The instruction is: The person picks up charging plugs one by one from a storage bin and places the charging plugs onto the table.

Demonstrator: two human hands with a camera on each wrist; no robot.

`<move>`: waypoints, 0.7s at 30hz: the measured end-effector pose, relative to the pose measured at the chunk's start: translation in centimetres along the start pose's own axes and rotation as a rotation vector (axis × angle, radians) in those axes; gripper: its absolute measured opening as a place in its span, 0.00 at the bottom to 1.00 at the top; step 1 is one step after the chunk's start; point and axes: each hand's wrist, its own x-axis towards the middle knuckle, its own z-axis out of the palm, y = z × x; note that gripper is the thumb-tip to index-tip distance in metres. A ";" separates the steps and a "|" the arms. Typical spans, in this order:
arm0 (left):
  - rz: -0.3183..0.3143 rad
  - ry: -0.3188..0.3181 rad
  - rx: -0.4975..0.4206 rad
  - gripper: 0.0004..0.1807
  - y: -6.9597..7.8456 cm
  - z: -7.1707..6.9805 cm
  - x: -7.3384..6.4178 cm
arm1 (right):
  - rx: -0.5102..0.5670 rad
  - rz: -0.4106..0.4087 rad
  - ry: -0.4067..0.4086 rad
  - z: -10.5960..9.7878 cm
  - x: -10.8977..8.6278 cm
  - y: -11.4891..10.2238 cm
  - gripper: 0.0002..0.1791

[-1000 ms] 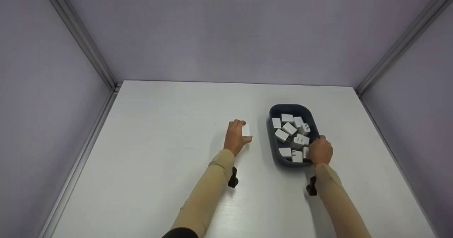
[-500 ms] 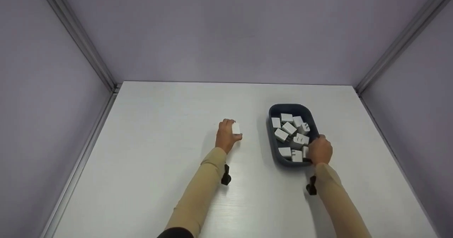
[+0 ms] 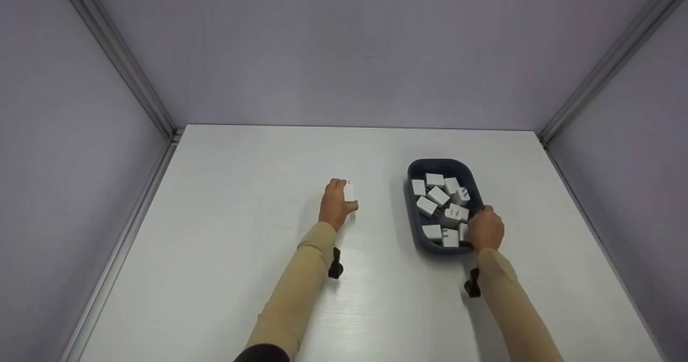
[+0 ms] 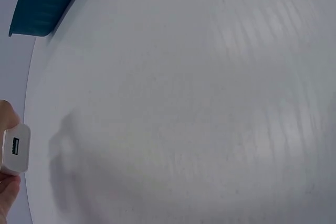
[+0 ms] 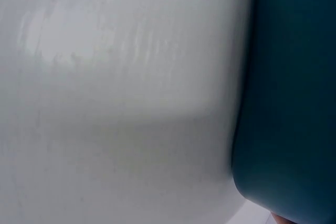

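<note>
My left hand (image 3: pixel 334 207) pinches a white USB charger (image 3: pixel 349 192) between thumb and fingers above the table, left of the basket. In the left wrist view the charger (image 4: pixel 17 149) shows its USB port toward the camera, at the left edge. On the right, a dark blue basket (image 3: pixel 413 219) holds several white chargers (image 3: pixel 438 196) with metal prongs, lying in mixed directions. My right hand (image 3: pixel 486 229) grips the basket's near right corner. In the right wrist view the basket's outer wall (image 5: pixel 294 87) fills the right side, and little of that hand shows.
The white table (image 3: pixel 226 233) has panels on three sides. The back panel (image 3: pixel 344 50) rises beyond its far edge, and a side panel (image 3: pixel 634 152) stands right of the basket. Black wrist cameras (image 3: pixel 336 265) sit on both sleeves.
My left hand has moved left, away from the basket, carrying the charger. My right hand stays on the basket's corner, and the basket looks still.
</note>
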 end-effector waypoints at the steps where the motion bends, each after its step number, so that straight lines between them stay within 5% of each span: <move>1: 0.003 0.002 0.009 0.29 -0.1 -0.1 0.1 | 0.001 0.001 0.000 0.0 0.0 0.0 0.23; 16: 0.075 0.059 0.168 0.28 -2.2 -2.3 1.4 | 0.011 -0.005 0.001 0.2 0.1 0.3 0.23; 21: 0.008 0.039 0.181 0.28 -2.9 -2.7 1.6 | 0.002 -0.002 -0.017 0.0 0.2 0.2 0.23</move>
